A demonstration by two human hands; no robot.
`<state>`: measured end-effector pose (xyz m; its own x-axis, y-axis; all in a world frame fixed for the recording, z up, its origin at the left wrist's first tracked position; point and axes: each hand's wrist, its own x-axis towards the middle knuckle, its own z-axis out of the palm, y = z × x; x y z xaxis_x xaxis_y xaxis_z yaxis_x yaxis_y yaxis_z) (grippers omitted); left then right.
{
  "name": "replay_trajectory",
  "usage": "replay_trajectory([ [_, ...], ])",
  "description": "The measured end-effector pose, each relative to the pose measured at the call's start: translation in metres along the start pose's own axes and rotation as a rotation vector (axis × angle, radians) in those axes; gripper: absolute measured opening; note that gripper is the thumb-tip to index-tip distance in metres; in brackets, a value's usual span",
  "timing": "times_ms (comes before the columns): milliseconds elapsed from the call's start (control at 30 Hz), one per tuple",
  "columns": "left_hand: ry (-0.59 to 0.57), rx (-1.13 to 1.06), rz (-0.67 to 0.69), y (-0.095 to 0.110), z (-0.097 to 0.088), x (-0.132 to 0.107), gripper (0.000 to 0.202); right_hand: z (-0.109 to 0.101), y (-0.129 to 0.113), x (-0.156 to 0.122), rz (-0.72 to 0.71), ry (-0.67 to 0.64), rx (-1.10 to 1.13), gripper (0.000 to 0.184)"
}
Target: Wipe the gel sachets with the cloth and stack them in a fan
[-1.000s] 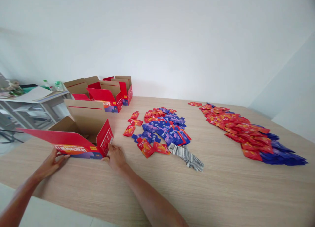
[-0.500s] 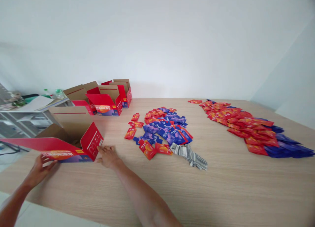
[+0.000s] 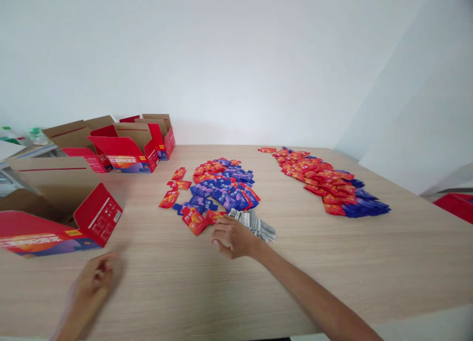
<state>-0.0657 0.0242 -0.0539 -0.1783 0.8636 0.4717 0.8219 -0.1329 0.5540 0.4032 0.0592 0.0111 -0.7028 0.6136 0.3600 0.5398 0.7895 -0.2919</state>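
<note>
My right hand [image 3: 232, 237] hovers over the table with fingers loosely curled, apart from the thumb, and nothing visible in them. Just behind it lie a grey-and-white striped bundle [image 3: 254, 222], perhaps cloth, and a red packet [image 3: 214, 216], both partly covered by the hand. A heap of red and purple packets [image 3: 221, 186] spreads beyond. My left hand [image 3: 92, 287], somewhat blurred, is near the table's front left, fingers bent and apart, holding nothing I can see. In front of it stands an open red carton [image 3: 98, 218] with its flaps up, cut off by the left edge.
Several more open red cartons [image 3: 129, 153] stand at the back left. A long pile of red and purple packets [image 3: 318, 181] lies on the right side of the wooden table [image 3: 295, 262]. Beyond the right table edge is a red object [image 3: 456, 206]. A wall rises behind.
Both hands have let go of the carton. My right hand has moved right toward the striped bundle, my left has drawn back. The view has turned right.
</note>
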Motion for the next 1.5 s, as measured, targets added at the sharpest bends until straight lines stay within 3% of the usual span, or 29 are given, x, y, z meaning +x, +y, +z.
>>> replay_trajectory([
  [100, -0.246, -0.077, 0.3, 0.077, 0.048, -0.005, 0.033, -0.026, 0.031, -0.069, 0.148, 0.109, -0.072, 0.032],
  [167, -0.353, -0.049, 0.398, 0.12, 0.076, 0.001, 0.037, -0.033, 0.051, -0.1, 0.209, 0.138, -0.103, 0.041],
  [233, -0.371, -0.02, 0.415, 0.149, 0.105, 0.01, 0.041, -0.033, 0.066, -0.119, 0.242, 0.135, -0.121, 0.046],
  [300, -0.363, 0.016, 0.395, 0.165, 0.132, 0.02, 0.053, -0.029, 0.076, -0.128, 0.258, 0.117, -0.13, 0.05],
  [400, -0.362, 0.061, 0.357, 0.174, 0.167, 0.029, 0.068, -0.02, 0.085, -0.126, 0.286, 0.104, -0.145, 0.059],
  [500, -0.36, 0.09, 0.321, 0.174, 0.185, 0.029, 0.066, -0.009, 0.089, -0.115, 0.325, 0.111, -0.164, 0.071],
  [600, -0.331, 0.101, 0.298, 0.173, 0.185, 0.019, 0.058, 0.002, 0.091, -0.103, 0.356, 0.118, -0.163, 0.063],
  [800, -0.273, 0.072, 0.291, 0.17, 0.163, -0.014, 0.03, 0.009, 0.089, -0.096, 0.38, 0.162, -0.112, 0.041],
  [900, -0.236, 0.079, 0.267, 0.172, 0.15, -0.028, 0.046, 0.008, 0.09, -0.099, 0.384, 0.192, -0.077, 0.037],
  [1033, -0.25, 0.275, 0.109, 0.182, 0.133, -0.037, 0.077, 0.007, 0.093, -0.104, 0.389, 0.242, -0.033, 0.042],
  [1200, -0.416, 0.23, -0.036, 0.194, 0.119, -0.033, 0.076, 0.008, 0.095, -0.109, 0.39, 0.319, 0.01, 0.043],
  [1500, -0.46, -0.036, -0.167, 0.197, 0.12, -0.041, 0.068, 0.003, 0.09, -0.109, 0.386, 0.486, 0.083, 0.029],
])
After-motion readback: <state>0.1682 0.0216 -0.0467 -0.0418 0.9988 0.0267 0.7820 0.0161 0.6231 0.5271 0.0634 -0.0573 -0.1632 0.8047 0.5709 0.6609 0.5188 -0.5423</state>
